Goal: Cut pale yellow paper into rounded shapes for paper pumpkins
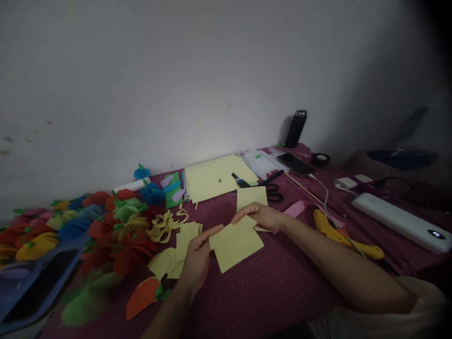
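Observation:
A pale yellow rectangular piece of paper (237, 245) is held between my two hands, just above the purple tablecloth (261, 292). My left hand (198, 259) pinches its left edge, thumb and fingers closed on it. At the far upper edge, my right hand (259, 215) grips the same paper; part of it is covered by the fingers. Beyond my right hand lies another yellow paper piece (252, 195), beside black-handled scissors (274, 193) and a cutter knife (240, 180). Left of my left hand are cut yellow pieces (187, 240), rounded yellow shapes (163, 262) and curly paper scraps (164, 228).
Colourful paper pumpkins and flowers (130, 249) crowd the left side. A stack of yellow sheets (215, 179) lies against the wall. To the right are a yellow glue gun (339, 238), a phone (295, 164), a white lamp (399, 221) and a dark bottle (295, 129).

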A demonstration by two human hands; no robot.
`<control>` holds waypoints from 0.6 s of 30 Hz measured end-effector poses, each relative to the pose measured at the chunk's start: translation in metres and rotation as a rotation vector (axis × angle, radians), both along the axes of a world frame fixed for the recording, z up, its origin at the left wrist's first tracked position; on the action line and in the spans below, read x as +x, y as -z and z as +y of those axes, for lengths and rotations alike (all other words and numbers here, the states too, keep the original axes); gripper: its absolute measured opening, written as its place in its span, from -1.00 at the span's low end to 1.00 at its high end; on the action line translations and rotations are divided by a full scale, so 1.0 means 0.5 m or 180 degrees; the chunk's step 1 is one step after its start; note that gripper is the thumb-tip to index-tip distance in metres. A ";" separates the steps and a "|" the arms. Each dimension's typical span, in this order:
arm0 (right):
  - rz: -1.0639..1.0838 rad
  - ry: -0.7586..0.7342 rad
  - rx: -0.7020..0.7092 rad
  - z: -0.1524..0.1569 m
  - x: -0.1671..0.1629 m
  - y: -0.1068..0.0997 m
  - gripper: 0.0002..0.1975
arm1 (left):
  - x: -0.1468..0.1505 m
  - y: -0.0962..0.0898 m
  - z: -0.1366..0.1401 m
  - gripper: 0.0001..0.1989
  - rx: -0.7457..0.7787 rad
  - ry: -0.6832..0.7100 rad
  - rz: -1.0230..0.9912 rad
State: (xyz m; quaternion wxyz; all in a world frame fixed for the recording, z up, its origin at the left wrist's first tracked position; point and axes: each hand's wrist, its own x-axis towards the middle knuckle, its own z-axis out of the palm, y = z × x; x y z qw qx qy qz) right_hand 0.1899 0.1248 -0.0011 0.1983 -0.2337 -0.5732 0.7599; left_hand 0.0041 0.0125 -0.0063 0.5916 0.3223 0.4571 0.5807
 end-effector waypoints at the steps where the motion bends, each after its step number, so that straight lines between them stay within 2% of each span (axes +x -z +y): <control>1: 0.0036 0.0010 -0.0054 0.000 0.000 0.000 -0.82 | 0.000 -0.004 -0.001 -0.76 -0.0060 0.0009 -0.0088; 8: 0.0222 -0.0055 -0.0239 0.001 0.002 -0.001 -0.89 | 0.002 -0.011 -0.003 -0.93 -0.0096 0.0066 -0.0277; 18: 0.0092 -0.0160 0.0038 -0.001 0.004 -0.011 -0.90 | 0.002 -0.011 -0.006 -0.91 0.0008 0.0110 -0.0330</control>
